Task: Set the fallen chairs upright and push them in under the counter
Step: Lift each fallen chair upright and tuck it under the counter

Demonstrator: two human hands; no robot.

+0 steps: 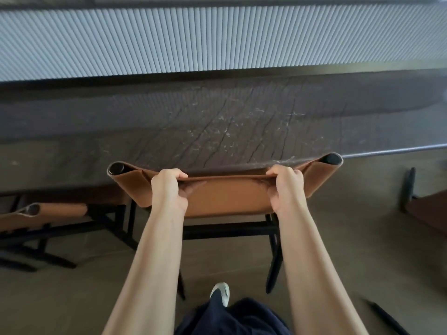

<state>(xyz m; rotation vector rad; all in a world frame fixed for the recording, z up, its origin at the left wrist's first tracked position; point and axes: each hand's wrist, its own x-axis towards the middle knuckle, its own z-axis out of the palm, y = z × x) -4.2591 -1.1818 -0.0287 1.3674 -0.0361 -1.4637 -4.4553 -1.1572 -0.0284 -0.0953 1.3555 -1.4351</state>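
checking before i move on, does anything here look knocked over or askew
Likely the chair at the right edge: its brown panel and dark frame slant low near the floor, as if tipped. The gripped chair stands upright.

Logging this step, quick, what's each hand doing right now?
Left hand: closed, gripping the top edge of the chair back.
Right hand: closed, gripping the same edge.

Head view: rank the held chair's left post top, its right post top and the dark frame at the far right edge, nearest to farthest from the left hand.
1. The left post top, just left of the left hand, on the backrest it grips.
2. The right post top, beyond the right hand.
3. The dark frame, at the far right edge.
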